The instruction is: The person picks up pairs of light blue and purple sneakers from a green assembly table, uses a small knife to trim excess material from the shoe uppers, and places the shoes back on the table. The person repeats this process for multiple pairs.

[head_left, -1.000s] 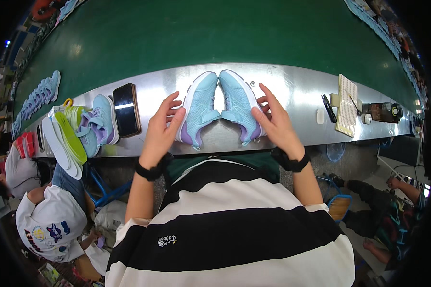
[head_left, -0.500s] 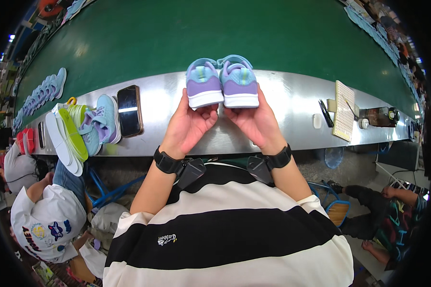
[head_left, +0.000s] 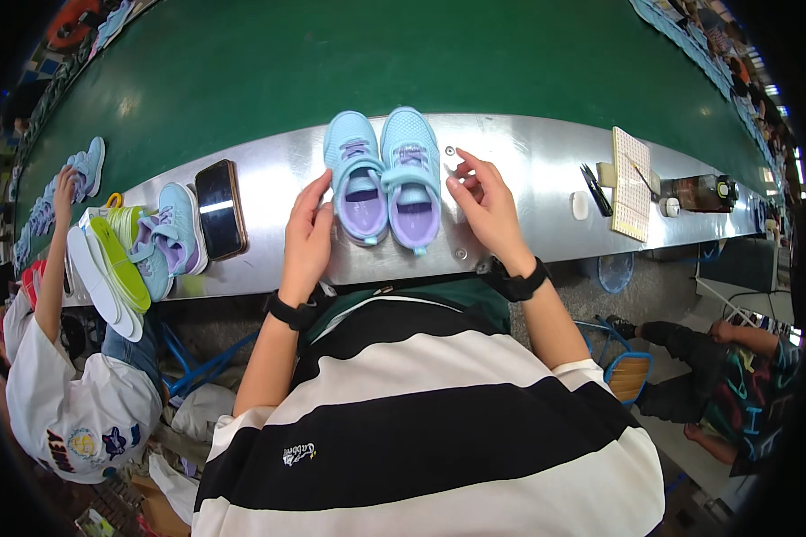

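Two light-blue children's sneakers with purple linings, a left shoe (head_left: 353,143) and a right shoe (head_left: 409,132), stand side by side on the metal ledge in front of me, toes pointing away. Their openings face up, with straps across them. My left hand (head_left: 310,234) is at the outer side of the left shoe, its fingertips at or very near the upper; contact is hard to tell. Thumb and fingers there are apart. To the right of the pair, my right hand (head_left: 487,204) is open and off the shoes, its fingers loosely bent.
Left on the ledge lie a dark phone (head_left: 220,208), another blue sneaker (head_left: 175,228), and white and green insoles (head_left: 116,265). To the right are black pens (head_left: 595,190), a notepad (head_left: 631,183) and a dark bottle (head_left: 700,193). The green surface (head_left: 403,54) extends beyond; a co-worker (head_left: 90,394) sits left.
The sneakers went from being held up, heels toward me, to standing on the ledge. Both hands have let go and moved apart. The co-worker's arm at left now reaches toward the row of shoes.
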Demonstrator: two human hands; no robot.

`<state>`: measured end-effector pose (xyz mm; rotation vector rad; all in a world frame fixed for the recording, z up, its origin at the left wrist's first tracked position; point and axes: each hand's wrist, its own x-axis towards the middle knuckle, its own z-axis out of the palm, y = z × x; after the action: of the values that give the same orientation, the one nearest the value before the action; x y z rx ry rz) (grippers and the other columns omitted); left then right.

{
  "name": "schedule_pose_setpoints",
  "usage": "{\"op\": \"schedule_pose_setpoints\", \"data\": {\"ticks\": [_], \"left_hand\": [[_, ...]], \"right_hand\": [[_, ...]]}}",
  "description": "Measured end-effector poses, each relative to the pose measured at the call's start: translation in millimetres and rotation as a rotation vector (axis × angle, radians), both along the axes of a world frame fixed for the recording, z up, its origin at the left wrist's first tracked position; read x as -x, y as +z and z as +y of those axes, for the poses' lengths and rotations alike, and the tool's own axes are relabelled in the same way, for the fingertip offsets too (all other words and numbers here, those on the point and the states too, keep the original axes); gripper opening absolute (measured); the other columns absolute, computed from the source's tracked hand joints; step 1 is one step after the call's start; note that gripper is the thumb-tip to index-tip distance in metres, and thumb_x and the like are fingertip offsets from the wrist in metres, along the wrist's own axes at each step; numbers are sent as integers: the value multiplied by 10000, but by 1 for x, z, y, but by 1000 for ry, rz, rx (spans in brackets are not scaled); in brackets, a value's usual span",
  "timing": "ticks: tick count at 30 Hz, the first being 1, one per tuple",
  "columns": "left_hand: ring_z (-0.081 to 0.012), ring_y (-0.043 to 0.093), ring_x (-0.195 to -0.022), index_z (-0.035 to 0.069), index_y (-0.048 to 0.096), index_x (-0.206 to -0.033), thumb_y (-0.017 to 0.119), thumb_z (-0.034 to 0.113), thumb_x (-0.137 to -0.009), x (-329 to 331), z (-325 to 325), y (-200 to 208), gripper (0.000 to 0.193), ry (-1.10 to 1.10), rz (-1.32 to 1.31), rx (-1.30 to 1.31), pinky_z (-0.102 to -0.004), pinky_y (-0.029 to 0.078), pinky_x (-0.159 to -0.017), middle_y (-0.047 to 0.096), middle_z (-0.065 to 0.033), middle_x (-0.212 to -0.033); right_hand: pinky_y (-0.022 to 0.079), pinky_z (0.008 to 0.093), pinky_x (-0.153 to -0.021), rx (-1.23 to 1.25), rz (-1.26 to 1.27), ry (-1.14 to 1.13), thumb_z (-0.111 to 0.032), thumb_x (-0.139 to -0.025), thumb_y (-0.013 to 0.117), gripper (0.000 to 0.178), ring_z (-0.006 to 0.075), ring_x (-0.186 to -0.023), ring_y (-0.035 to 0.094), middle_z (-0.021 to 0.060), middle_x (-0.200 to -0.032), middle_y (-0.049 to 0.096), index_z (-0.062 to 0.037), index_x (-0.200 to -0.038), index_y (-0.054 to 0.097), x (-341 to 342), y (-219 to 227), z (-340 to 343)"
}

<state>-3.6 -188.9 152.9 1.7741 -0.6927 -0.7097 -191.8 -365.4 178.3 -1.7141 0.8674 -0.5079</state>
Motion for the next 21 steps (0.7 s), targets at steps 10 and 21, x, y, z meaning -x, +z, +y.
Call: {"op": "schedule_pose_setpoints", "data": {"ticks": [10,21], "left_hand": [[-310,582,-1128,-28,528,-1256,705,168,-857,19,-4,-8,479,-83,-233,114,-386,444,-993,596,-190,-1236],[-195,621,-1052,-35,554,-1215,483,140,-1025,0,22,-14,268,110,93,243,-317,494,-901,646,-151,-1146]], "right_hand": [[371,422,-1012,1131,-96,993,-159,-835,581,245,215,-1157,530,41,-1128,612,-101,-1067,635,-30,41,-18],[411,360,-825,1025,-136,586,-191,-691,765,244,204,-806,590,27,-815,596,-107,-856,605,-25,93,-54]]}}
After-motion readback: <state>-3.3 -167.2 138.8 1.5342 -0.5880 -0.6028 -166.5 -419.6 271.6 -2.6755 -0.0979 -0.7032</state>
